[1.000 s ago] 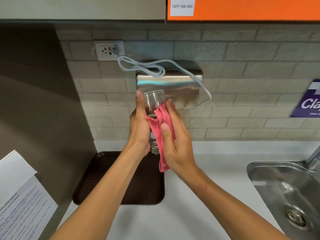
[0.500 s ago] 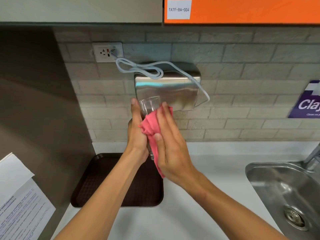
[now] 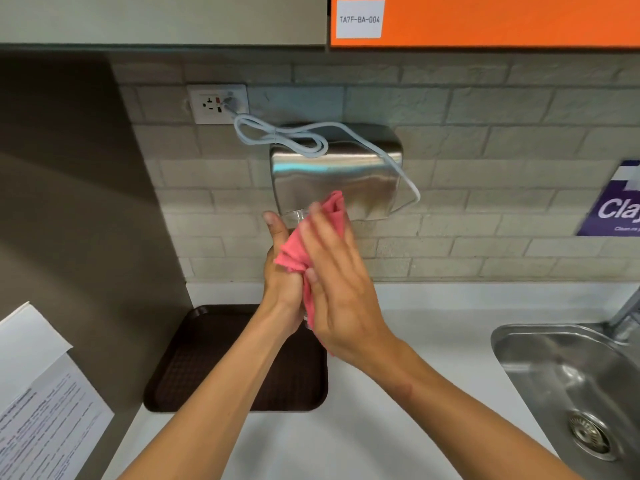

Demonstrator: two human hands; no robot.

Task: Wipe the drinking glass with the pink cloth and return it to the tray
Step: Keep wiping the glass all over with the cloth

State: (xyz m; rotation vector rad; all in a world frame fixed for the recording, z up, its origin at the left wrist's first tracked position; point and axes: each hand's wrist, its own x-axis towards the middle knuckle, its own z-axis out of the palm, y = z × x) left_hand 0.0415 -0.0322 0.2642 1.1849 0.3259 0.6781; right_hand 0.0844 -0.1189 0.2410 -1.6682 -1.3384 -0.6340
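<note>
A clear drinking glass (image 3: 294,216) is held upright above the counter, with only its rim showing between my hands. My left hand (image 3: 280,275) grips it from the left side. My right hand (image 3: 337,282) presses the pink cloth (image 3: 311,237) flat against the glass's right side, and the cloth covers most of the glass. A bunched corner of the cloth sticks up past the rim. The dark brown tray (image 3: 207,358) lies on the white counter below my left forearm and carries nothing that I can see.
A steel hand dryer (image 3: 363,168) hangs on the tiled wall just behind the glass, its white cord running to a socket (image 3: 216,103). A steel sink (image 3: 571,382) sits at the right. Printed paper (image 3: 41,393) hangs at the left on a brown panel.
My right hand has slid the pink cloth upward along the glass, now covering nearly all of it. Both hands and the glass sit slightly lower in view.
</note>
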